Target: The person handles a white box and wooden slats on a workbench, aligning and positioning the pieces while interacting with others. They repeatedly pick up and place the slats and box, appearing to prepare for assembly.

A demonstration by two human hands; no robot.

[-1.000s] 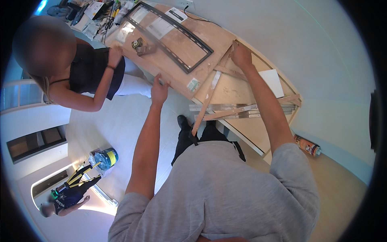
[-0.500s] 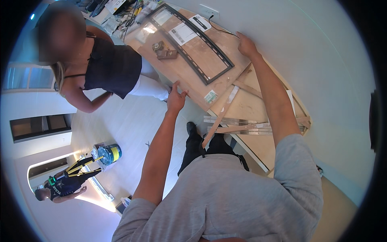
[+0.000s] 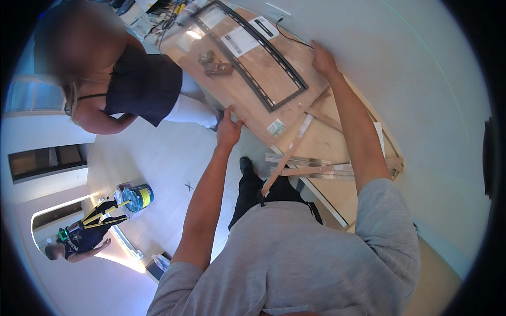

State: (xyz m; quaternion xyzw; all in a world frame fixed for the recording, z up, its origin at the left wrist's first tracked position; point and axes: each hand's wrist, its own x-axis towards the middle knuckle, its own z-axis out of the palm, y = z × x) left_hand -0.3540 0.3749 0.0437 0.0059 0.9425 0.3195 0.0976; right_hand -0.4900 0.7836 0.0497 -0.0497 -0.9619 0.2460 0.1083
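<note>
While a person's left hand (image 3: 229,130) and right hand (image 3: 324,61) sit at opposite edges of a wooden board (image 3: 253,113) lying on the table (image 3: 324,140), their finger grip too obscured to tell, level, even pressure would best keep the black frame (image 3: 289,99) on top from sliding.

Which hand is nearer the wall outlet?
Right. The right hand is at the wall-side edge of the board, near the outlet; the left hand is at the opposite edge, farther off.
</note>
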